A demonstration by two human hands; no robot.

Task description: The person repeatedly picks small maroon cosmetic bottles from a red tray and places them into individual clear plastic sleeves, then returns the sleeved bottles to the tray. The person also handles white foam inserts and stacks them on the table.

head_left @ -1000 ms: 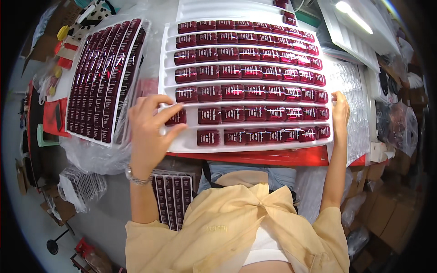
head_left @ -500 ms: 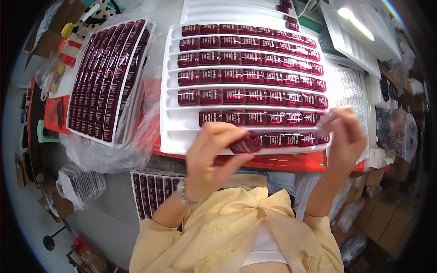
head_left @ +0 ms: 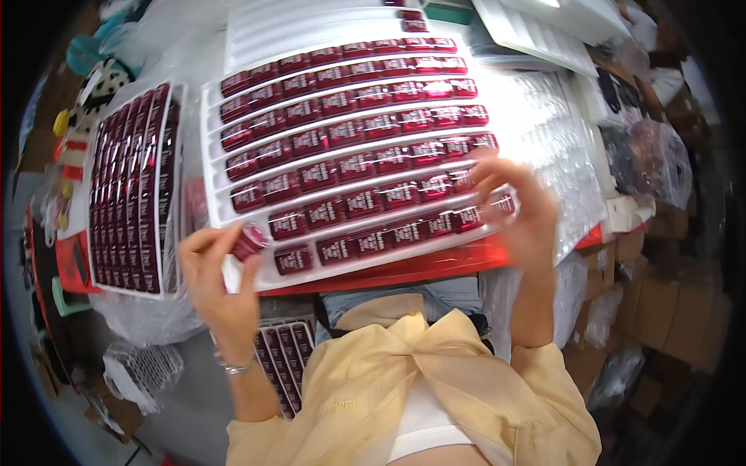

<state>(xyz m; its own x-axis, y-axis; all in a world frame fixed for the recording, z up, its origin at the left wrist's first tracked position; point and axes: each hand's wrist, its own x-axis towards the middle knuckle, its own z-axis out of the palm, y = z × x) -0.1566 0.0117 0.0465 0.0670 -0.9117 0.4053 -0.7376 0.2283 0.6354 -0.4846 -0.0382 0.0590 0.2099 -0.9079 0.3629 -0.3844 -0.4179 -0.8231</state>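
A white ridged tray (head_left: 214,147) holds several rows of small, glossy dark red bottles (head_left: 359,202) with pale labels. Between the thumb and fingers of my left hand (head_left: 221,272) is one such bottle (head_left: 249,241), tilted above the tray's near left corner. Just right of it, another bottle (head_left: 294,260) lies in the nearest row. My right hand (head_left: 517,206), smeared by motion, hovers over the right end of the nearest rows with its fingers bent. A striped reddish piece (head_left: 503,204) shows beside those fingers; I cannot make out whether they hold it.
At left, a stack of filled trays (head_left: 128,194) leans on clear plastic wrap (head_left: 144,318). Clear empty trays (head_left: 544,140) lie at right on the red table (head_left: 388,268). Another filled tray (head_left: 284,361) is below the table edge. Cardboard boxes (head_left: 668,303) stand at far right.
The view has turned, so the tray looks slanted and further left. My left hand has moved left with its bottle, from over the nearest row to the tray's left corner. My right hand has shifted slightly left.
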